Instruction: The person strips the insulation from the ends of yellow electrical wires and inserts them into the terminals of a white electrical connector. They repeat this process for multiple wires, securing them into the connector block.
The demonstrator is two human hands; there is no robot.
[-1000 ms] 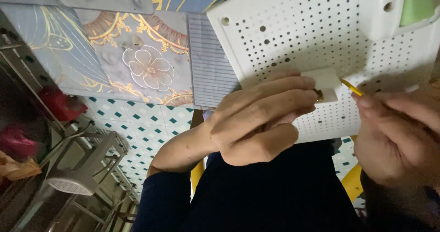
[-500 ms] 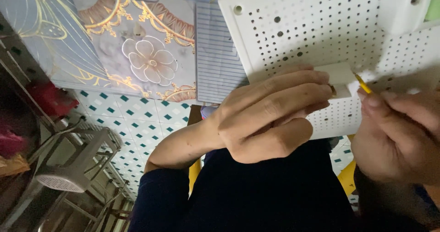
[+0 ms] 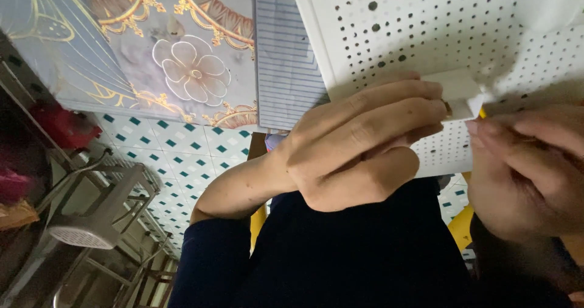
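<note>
Nearest the camera lies the person's lap in dark navy cloth (image 3: 365,259), with both forearms rising from it. The left hand (image 3: 359,143) wraps its fingers (image 3: 389,110) over a small white plastic block (image 3: 456,92) fixed to the face of a large white perforated plastic panel (image 3: 426,34), pinching the block and steadying the panel at once. The right hand (image 3: 526,174) has its fingers (image 3: 505,131) closed narrowly around a thin yellow tool (image 3: 482,111), of which only a short tip shows, touching the block's edge.

As a judgement, the work on the block looks to be under way: the block sits against the panel and the tool is at it, but whether it is fully fastened cannot be told.

One panel, one block and one tool are visible, with two hands at work. Beyond the panel hang one blue-lined white sheet (image 3: 286,64) and one flowered, gold-trimmed wall tile (image 3: 176,58) above a floor of white tiles with teal diamonds (image 3: 176,156). Farther left stands one grey plastic stool (image 3: 91,217).
</note>
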